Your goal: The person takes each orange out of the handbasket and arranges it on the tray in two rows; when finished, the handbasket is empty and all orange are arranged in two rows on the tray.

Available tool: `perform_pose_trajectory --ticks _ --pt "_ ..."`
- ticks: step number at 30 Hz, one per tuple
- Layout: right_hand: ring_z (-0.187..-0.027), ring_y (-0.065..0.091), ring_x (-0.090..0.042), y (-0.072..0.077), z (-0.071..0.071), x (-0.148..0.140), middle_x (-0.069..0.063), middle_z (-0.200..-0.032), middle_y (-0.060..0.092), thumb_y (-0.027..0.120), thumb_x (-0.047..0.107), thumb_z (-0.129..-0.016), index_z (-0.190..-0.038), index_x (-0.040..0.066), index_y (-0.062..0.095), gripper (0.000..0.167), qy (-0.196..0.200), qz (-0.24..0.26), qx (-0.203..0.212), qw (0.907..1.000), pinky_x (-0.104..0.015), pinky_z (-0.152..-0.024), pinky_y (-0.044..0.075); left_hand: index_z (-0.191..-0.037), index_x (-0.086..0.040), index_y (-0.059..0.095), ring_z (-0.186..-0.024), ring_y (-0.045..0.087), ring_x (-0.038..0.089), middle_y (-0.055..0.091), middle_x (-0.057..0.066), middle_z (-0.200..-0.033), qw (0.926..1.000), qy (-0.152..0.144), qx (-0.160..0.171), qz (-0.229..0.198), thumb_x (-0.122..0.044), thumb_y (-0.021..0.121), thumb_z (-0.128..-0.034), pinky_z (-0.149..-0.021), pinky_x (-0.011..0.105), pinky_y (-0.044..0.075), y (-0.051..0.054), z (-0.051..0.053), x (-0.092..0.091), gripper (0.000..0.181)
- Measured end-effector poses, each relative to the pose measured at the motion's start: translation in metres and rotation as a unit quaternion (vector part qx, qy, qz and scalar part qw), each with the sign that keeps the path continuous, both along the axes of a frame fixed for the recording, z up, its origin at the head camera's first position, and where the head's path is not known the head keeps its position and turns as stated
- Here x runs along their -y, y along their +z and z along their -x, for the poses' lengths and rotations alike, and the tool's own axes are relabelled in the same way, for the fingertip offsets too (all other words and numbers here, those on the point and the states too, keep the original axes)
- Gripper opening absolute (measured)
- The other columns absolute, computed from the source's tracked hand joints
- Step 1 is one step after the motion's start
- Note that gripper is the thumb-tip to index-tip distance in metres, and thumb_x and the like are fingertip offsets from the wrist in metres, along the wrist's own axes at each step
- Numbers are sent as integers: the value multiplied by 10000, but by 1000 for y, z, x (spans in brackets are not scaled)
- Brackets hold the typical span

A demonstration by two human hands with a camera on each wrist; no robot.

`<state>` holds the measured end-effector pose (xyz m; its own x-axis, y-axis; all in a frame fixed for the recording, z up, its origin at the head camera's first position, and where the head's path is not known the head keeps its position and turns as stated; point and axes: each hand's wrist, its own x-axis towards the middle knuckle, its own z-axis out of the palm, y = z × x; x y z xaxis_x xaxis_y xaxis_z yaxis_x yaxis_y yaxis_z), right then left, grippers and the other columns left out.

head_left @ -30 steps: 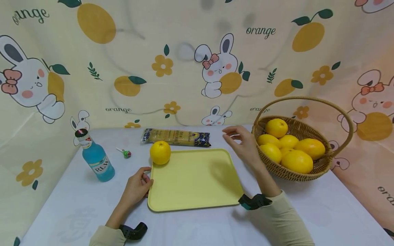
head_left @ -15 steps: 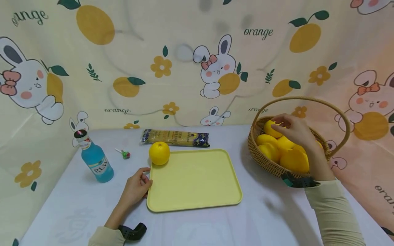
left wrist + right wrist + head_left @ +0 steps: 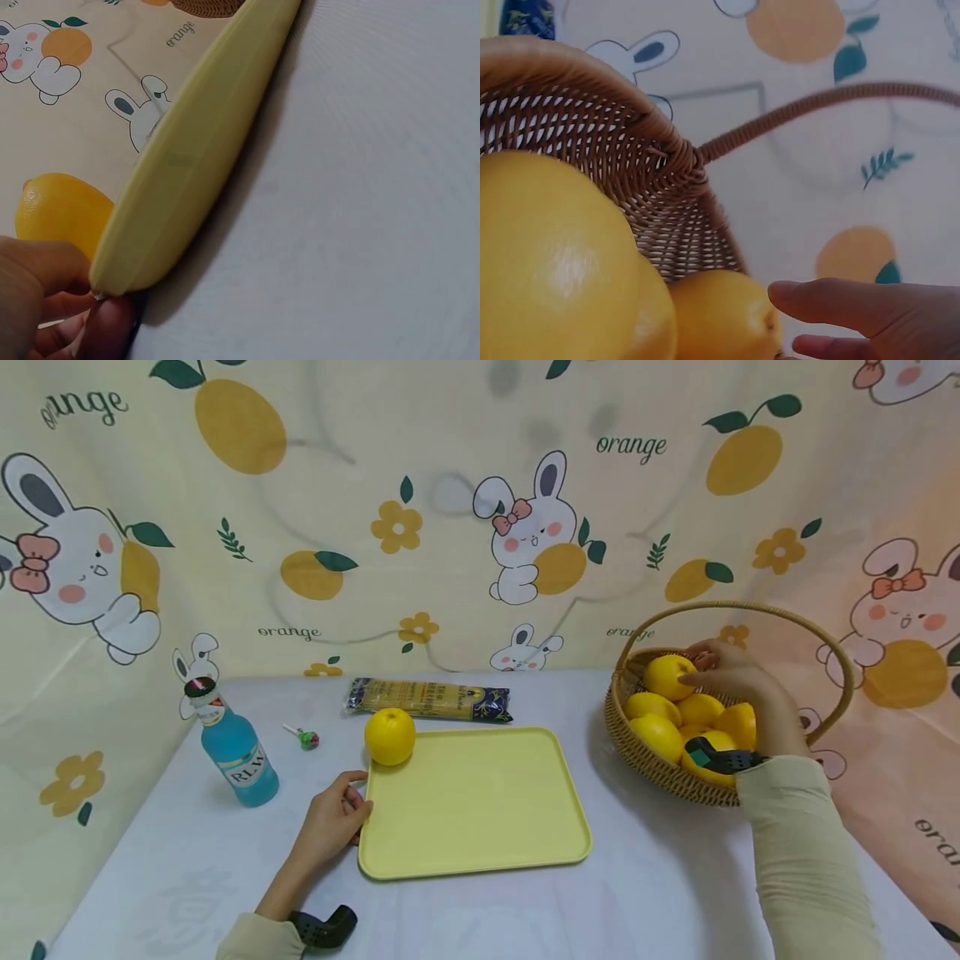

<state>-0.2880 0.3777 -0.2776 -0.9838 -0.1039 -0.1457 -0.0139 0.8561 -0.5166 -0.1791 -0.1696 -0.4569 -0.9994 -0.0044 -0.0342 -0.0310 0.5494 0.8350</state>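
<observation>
My left hand (image 3: 327, 814) grips the left edge of a pale yellow tray (image 3: 480, 810); in the left wrist view, thumb and fingers pinch its rim. A lemon (image 3: 390, 737) sits at the tray's far left corner. On the right stands a wicker basket (image 3: 637, 764) with a tall handle, holding several lemons (image 3: 654, 739). Inside it, my right hand (image 3: 738, 675) holds the uppermost lemon (image 3: 667, 678) from the right, thumb against its near side. Some fingers are hidden behind this fruit. The right wrist view shows fingertips at the lemon's (image 3: 720, 315) end.
A blue bottle (image 3: 238, 756) stands on the left of the white table (image 3: 495, 918), with a lollipop (image 3: 306, 739) beside it. Behind the tray lies a long gold-and-blue packet (image 3: 427, 699). A printed cloth (image 3: 435, 560) hangs at the back.
My right hand has moved right from above the tray's far right corner to the basket, then settled around the top lemon. My left hand stays on the tray edge.
</observation>
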Motion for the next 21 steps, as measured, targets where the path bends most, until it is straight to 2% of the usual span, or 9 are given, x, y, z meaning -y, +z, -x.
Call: perform_pose_trajectory --ticks 5,8,10,12,15,17,21 --pt "-1162 349 -492 -13 7 -5 -349 -1321 313 581 400 -897 -1399 -55 221 767 -167 269 187 9993 -612 -943 351 -1265 -16 484 -512 506 150 522 64 -783 9999 -17 -96 -36 -65 613 -847 -429 237 475 -2 1 1 440" --pt "-1221 280 -488 -22 7 -4 -326 -1360 258 575 392 -903 -1415 -48 164 791 -471 924 440 9936 -590 -994 327 -1269 -19 481 -515 505 149 522 60 -787 10000 -23 -68 -44 -70 614 -851 -433 234 476 -3 1 1 442" --pt "-1248 232 -468 -28 7 -2 -285 -1399 208 581 390 -899 -1443 1 129 807 -736 1435 625 9849 -578 -1009 321 -1270 -18 481 -523 501 149 521 59 -790 10000 -18 -74 -21 -70 613 -852 -435 234 475 -3 0 1 442" --pt "-1250 213 -452 -33 9 -1 -260 -1413 181 587 390 -896 -1460 25 100 830 -884 1670 663 9798 -570 -1020 310 -1268 -20 482 -527 498 149 521 59 -791 10000 -9 -85 0 -72 615 -851 -436 232 474 -2 0 1 440" --pt "-1256 214 -462 -38 14 -1 -279 -1439 167 599 407 -883 -1475 25 71 881 -800 1386 478 9860 -596 -1030 265 -1271 -18 478 -529 497 148 520 60 -794 10000 -21 -94 16 -73 611 -855 -439 230 474 0 0 1 441" --pt "-1238 234 -473 -39 17 -2 -302 -1423 196 601 418 -878 -1474 11 62 901 -691 987 285 9923 -611 -1025 231 -1274 -19 476 -528 498 148 519 60 -796 10000 -19 -87 10 -73 609 -857 -438 230 474 0 0 0 442" --pt "-1222 238 -494 -41 20 -3 -306 -1425 202 604 455 -862 -1486 55 31 937 -616 552 223 9963 -643 -976 224 -1275 -19 475 -524 496 149 517 61 -793 10000 4 -93 25 -71 605 -858 -433 232 468 2 -1 0 440"
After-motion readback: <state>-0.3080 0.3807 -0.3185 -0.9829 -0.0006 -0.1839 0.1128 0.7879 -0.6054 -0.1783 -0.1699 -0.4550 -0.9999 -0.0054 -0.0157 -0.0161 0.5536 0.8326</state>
